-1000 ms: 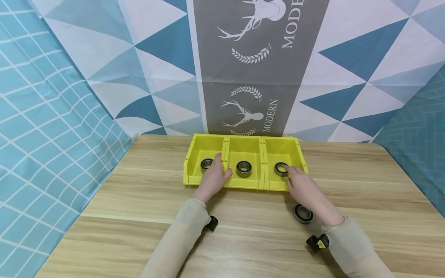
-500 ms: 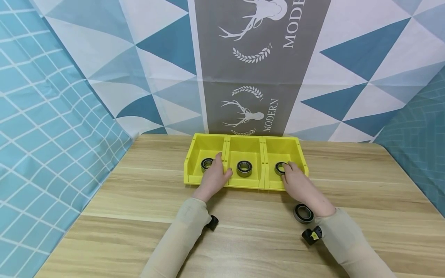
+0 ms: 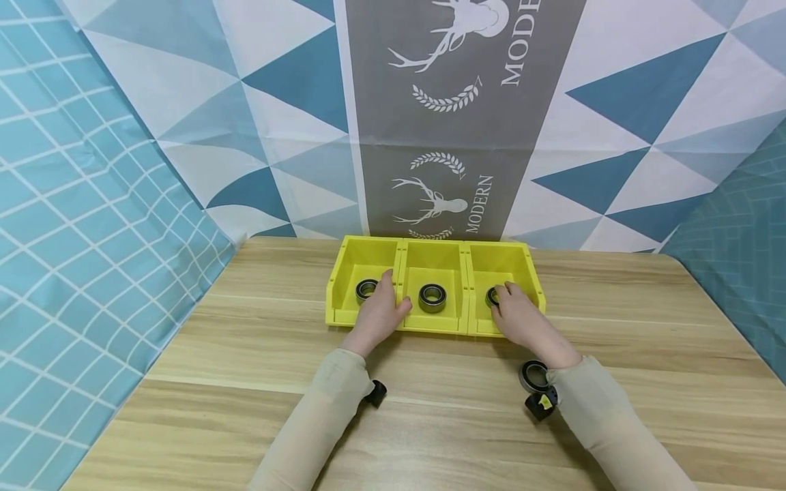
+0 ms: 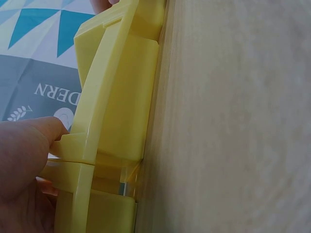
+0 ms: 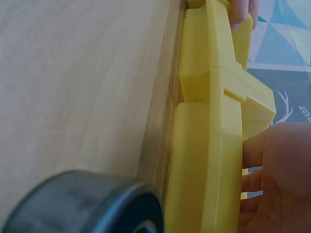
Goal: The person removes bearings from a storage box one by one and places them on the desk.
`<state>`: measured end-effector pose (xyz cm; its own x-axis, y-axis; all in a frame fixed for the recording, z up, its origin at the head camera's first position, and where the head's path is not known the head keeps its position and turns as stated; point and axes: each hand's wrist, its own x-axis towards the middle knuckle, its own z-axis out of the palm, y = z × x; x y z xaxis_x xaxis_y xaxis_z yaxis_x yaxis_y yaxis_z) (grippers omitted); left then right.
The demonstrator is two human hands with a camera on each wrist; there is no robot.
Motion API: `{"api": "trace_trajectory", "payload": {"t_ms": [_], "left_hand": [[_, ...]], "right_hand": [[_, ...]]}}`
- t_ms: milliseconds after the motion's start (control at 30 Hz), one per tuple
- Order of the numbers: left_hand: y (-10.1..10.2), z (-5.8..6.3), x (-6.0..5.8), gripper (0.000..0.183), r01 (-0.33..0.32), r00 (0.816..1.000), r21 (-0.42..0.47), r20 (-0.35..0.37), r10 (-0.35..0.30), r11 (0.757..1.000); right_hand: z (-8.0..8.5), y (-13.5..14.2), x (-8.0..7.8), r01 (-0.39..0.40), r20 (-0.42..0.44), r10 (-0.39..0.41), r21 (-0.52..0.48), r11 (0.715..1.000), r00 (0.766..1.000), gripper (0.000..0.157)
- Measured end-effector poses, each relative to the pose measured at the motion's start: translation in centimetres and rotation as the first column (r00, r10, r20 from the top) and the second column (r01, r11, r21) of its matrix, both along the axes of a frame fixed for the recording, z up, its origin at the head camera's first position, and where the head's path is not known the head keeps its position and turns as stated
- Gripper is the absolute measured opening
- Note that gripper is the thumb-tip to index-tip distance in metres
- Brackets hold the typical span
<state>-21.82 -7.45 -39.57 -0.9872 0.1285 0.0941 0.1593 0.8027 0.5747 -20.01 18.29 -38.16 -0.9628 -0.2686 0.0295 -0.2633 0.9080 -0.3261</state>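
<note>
A row of three joined yellow bins stands at the back of the table. My left hand grips the divider between the left and middle bins; in the left wrist view the thumb lies over that yellow wall. My right hand reaches over the front of the right bin, its fingers over a ball bearing and hiding its right part. I cannot tell whether they pinch it. One bearing lies in the left bin, partly behind my left hand, and another bearing in the middle bin.
One more bearing lies on the wooden table under my right wrist, close to the black wrist camera; this bearing looms large in the right wrist view. A patterned cloth backdrop rises right behind the bins.
My right hand and forearm have shifted left, so the fingers cover more of the right bin's bearing and the sleeve nears the bearing on the table. My left hand has kept its place.
</note>
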Motion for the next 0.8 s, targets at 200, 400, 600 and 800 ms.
{"api": "trace_trajectory", "payload": {"t_ms": [200, 400, 600, 800], "left_hand": [[0.0, 0.0, 0.0, 0.068, -0.005, 1.000, -0.006, -0.009, 0.004, 1.000], [0.0, -0.1, 0.0, 0.069, 0.001, 1.000, -0.001, 0.000, -0.001, 1.000], [0.0, 0.0, 0.1, 0.068, 0.004, 1.000, -0.008, -0.013, -0.004, 1.000], [0.0, 0.1, 0.1, 0.069, 0.011, 1.000, -0.010, -0.016, -0.011, 1.000]], "right_hand": [[-0.1, -0.3, -0.8, 0.000, 0.028, 0.000, 0.009, 1.000, 1.000, 0.050], [0.0, -0.5, -1.2, 0.011, 0.065, -0.012, 0.023, 1.000, 0.998, 0.053], [0.1, -0.6, -1.6, 0.008, 0.106, -0.011, 0.029, 1.000, 0.994, 0.053], [0.2, -0.5, -2.0, -0.001, 0.142, -0.007, 0.058, 0.998, 0.990, 0.055]]}}
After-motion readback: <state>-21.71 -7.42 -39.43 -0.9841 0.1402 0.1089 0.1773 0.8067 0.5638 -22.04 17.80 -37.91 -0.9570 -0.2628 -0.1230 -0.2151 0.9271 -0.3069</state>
